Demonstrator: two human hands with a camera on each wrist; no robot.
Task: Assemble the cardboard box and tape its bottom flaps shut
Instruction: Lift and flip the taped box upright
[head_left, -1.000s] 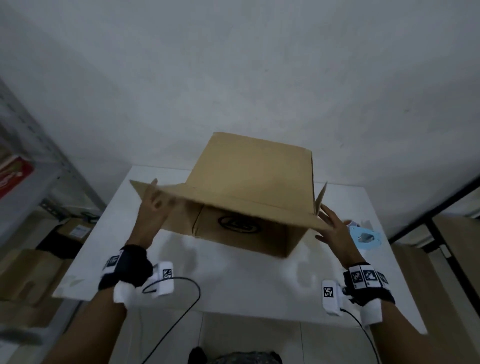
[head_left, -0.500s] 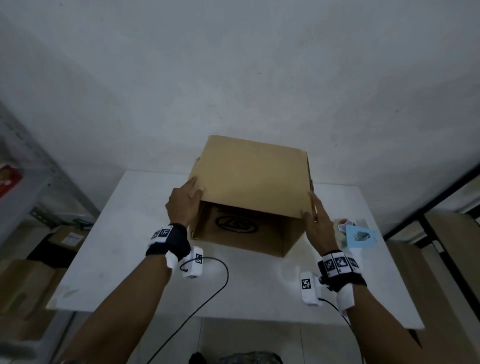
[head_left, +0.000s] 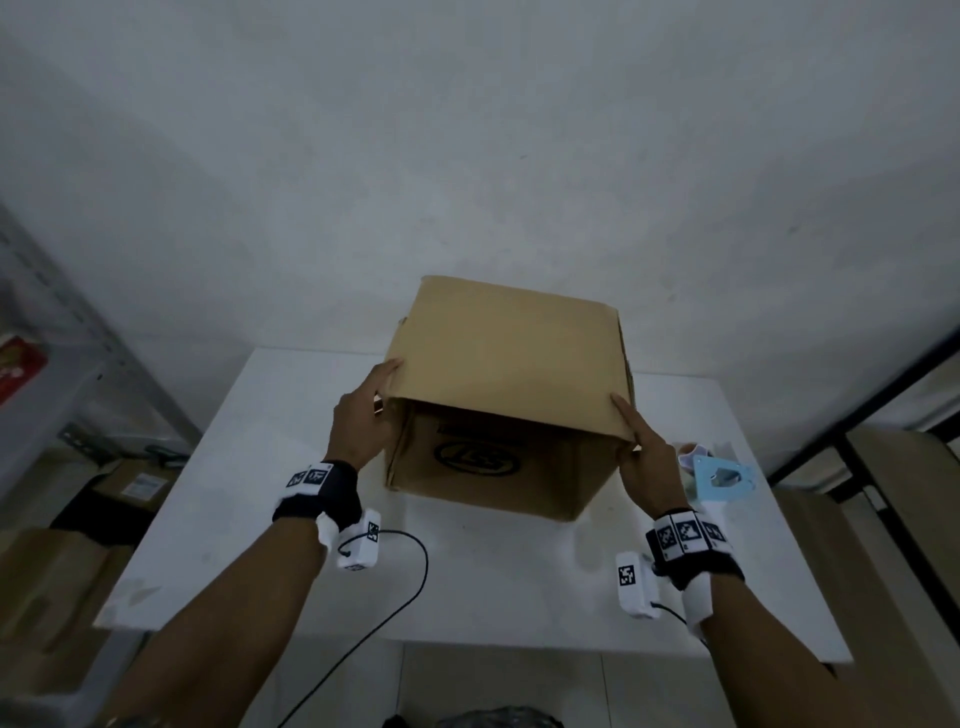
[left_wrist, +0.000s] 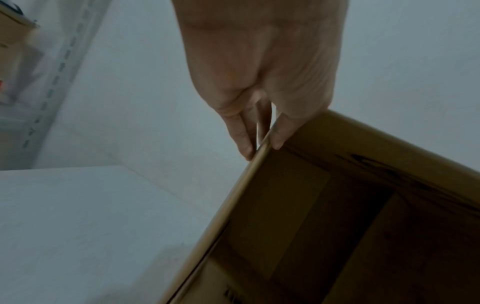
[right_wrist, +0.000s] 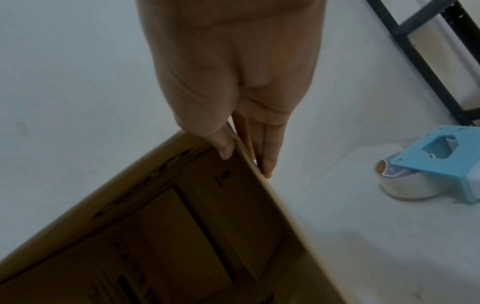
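A brown cardboard box (head_left: 511, 358) stands on the white table (head_left: 498, 582); its shaded near side shows an oval black logo (head_left: 478, 457). My left hand (head_left: 384, 384) pinches the box's left near edge, thumb inside and fingers (left_wrist: 244, 144) outside the cardboard box (left_wrist: 337, 205). At the right near corner my right hand (head_left: 631, 421) pinches the wall of the cardboard box (right_wrist: 182, 226) the same way, with fingers (right_wrist: 267, 164) outside. A light blue tape dispenser (right_wrist: 428, 172) with a roll of tape sits on the table just right of my right hand.
The tape dispenser (head_left: 722, 480) lies near the table's right edge. A metal shelf (head_left: 62, 374) with cartons below stands to the left. A black frame (head_left: 852, 431) is at the right. A white wall is close behind the box.
A second ago both hands held a wide flap spread outward. The flap is now folded in, and the hands have moved inward to the box's near corners and taken hold of its edges.
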